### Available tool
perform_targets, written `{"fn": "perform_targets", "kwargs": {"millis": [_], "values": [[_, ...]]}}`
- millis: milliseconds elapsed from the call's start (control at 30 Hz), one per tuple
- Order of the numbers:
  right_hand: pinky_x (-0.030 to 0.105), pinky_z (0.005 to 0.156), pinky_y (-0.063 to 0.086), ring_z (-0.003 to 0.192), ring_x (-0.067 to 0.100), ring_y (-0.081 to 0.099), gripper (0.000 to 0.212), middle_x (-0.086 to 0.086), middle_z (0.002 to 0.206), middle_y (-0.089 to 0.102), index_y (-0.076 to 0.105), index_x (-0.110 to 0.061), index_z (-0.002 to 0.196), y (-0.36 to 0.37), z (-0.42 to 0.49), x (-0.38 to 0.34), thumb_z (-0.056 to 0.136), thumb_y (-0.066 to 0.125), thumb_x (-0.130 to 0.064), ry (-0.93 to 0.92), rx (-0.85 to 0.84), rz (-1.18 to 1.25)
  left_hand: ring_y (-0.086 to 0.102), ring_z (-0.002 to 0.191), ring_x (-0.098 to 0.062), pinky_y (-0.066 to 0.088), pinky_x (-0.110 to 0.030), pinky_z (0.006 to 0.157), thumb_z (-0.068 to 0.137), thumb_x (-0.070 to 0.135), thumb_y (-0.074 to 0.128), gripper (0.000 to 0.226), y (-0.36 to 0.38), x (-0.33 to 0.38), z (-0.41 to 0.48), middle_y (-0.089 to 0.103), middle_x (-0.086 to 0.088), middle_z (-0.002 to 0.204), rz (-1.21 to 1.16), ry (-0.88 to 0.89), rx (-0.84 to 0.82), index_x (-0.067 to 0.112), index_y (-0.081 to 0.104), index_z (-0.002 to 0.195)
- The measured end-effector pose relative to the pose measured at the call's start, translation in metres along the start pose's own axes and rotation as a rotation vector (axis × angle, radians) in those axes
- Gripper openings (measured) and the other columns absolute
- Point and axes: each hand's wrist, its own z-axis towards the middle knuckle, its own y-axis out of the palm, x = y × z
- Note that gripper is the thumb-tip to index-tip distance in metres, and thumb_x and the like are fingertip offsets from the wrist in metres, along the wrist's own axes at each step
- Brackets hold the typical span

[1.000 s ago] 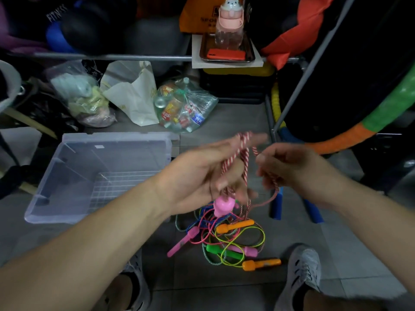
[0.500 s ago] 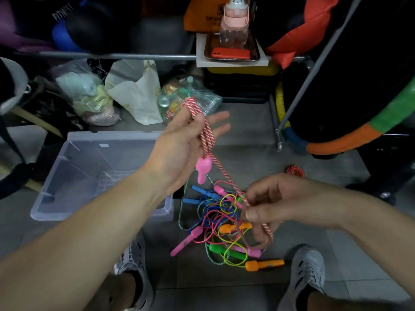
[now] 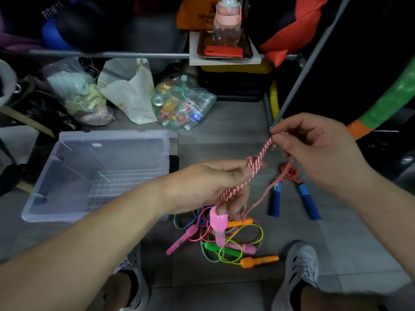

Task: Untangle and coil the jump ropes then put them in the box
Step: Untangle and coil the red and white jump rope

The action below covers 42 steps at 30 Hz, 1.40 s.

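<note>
Slack is the worry at this point. Left of the left hand, the clear plastic box point(image 3: 112, 134) sits open on the floor, with no rope in it that I can see. The left hand point(image 3: 208, 187) grips gathered loops of the red-and-white striped jump rope point(image 3: 258, 162), fingers curled round them, and its pink handle point(image 3: 217, 223) hangs just under the palm. Below that hand lies the tangle of coloured jump ropes point(image 3: 226, 241). The striped rope's loose strand drops toward it and could snag a loop there, dragging the pile along. To the right, the right hand point(image 3: 314, 149) pinches the striped rope between thumb and fingertips, a short length running taut up from the left hand. If that pinch slips, or the left fingers loosen, the gathered loops likely spill apart. Below the right hand a blue-handled jump rope point(image 3: 307, 203) lies on the floor, near enough for the hanging strand to catch.
</note>
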Motion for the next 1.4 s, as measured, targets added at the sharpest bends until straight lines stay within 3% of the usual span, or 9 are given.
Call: {"fn": "perform_targets", "kwargs": {"millis": [267,433,533,733,933,1067,1233,1300,1400], "values": [[0.021,0.046,0.045,0.046,0.012,0.056,0.020,0.007,0.065,0.065,0.063,-0.003,0.083,0.022,-0.006,0.010,0.098,0.057,-0.014,0.319,-0.197,-0.024,0.057,0.061,-0.021,0.055,-0.034,0.071,0.101,0.019,0.039,0.050,-0.010,0.010,0.002,0.059,-0.009,0.072,-0.472,0.255,0.051,0.005,0.037,0.148],[0.024,0.047,0.045,0.046,0.016,0.060,0.018,0.004,0.058,0.065,0.062,-0.011,0.083,0.040,-0.018,0.004,0.097,0.059,-0.022,0.343,-0.433,-0.024,0.067,0.112,-0.032,0.046,-0.045,0.108,0.102,0.020,0.039,0.027,-0.021,0.013,0.006,0.066,-0.017,0.129,-0.585,0.402,0.303,0.020,0.035,0.128],[0.030,0.052,0.048,0.052,0.023,0.065,0.018,0.006,0.060,0.066,0.062,-0.020,0.077,0.040,-0.024,0.003,0.090,0.067,-0.031,0.348,-0.562,0.027,0.062,0.123,-0.031,0.041,-0.043,0.111,0.097,0.018,0.053,0.020,-0.024,0.008,0.008,0.056,-0.014,0.142,-0.426,0.438,0.456,0.011,0.046,0.114],[0.030,0.066,0.055,0.068,0.023,0.068,0.013,0.012,0.070,0.071,0.070,-0.023,0.075,0.014,-0.015,-0.007,0.083,0.075,-0.031,0.248,-0.732,0.144,0.070,0.100,-0.024,0.054,-0.030,0.089,0.086,0.023,0.074,0.053,-0.016,-0.008,0.003,0.068,-0.006,0.121,0.292,0.332,0.447,0.016,0.045,0.130],[0.029,0.073,0.049,0.067,0.028,0.059,0.012,0.009,0.061,0.062,0.069,-0.012,0.070,-0.007,-0.007,-0.002,0.076,0.069,-0.022,0.198,-0.751,0.268,0.070,0.090,-0.022,0.056,-0.050,0.084,0.078,0.065,0.067,0.063,-0.010,-0.011,0.001,0.071,0.000,0.096,0.674,0.076,0.308,0.028,0.047,0.125],[0.020,0.060,0.049,0.058,0.016,0.058,0.009,0.012,0.060,0.062,0.070,-0.009,0.069,-0.011,-0.001,0.003,0.075,0.072,-0.016,0.140,-0.487,0.258,0.071,0.085,-0.024,0.056,-0.051,0.084,0.085,0.049,0.070,0.040,-0.006,-0.007,-0.002,0.072,-0.004,0.091,0.585,0.039,0.205,0.028,0.056,0.116],[0.019,0.061,0.051,0.067,0.009,0.060,0.019,0.001,0.071,0.067,0.070,-0.008,0.084,-0.003,0.006,0.011,0.069,0.074,-0.020,0.058,-0.188,0.135,0.061,0.063,-0.023,0.053,-0.038,0.066,0.098,0.017,0.059,0.040,-0.003,0.001,-0.005,0.067,-0.011,0.075,0.289,0.049,0.034,0.007,0.052,0.135],[0.021,0.063,0.054,0.067,0.014,0.062,0.020,0.005,0.075,0.067,0.070,-0.012,0.085,0.002,0.008,0.015,0.071,0.075,-0.025,0.095,-0.170,0.184,0.058,0.056,-0.019,0.056,-0.047,0.079,0.097,0.017,0.053,0.042,-0.006,0.007,-0.006,0.061,-0.014,0.071,0.078,0.088,-0.027,0.007,0.052,0.138],[0.037,0.080,0.056,0.077,0.035,0.066,0.047,0.021,0.088,0.070,0.072,-0.009,0.091,0.011,0.007,0.025,0.072,0.079,-0.052,0.159,-0.286,0.224,0.051,0.051,-0.015,0.056,-0.039,0.080,0.094,0.021,0.053,0.053,-0.008,0.012,-0.006,0.056,-0.010,0.067,-0.220,0.150,-0.083,0.002,0.046,0.143]]}}
